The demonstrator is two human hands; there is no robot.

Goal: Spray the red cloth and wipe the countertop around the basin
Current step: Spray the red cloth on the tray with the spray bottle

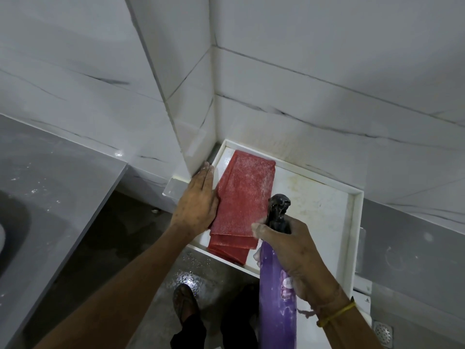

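A folded red cloth [241, 197] lies on a white rimmed shelf [324, 205] in the tiled corner, speckled with fine white droplets. My left hand [198, 200] rests flat on the cloth's left edge, fingers together and pointing away. My right hand [294, 250] grips a purple spray bottle [276, 295] by its neck, with the black nozzle [278, 207] just above the cloth's right side. The grey countertop [57, 187] stretches along the left, and the basin [10, 217] shows only as a dark curve at the left edge.
White marble-look wall tiles [327, 84] enclose the shelf. Below is a wet grey floor [191, 268] with my foot [185, 301] on it. A floor drain [383, 332] sits at the lower right. A yellow band circles my right wrist [337, 313].
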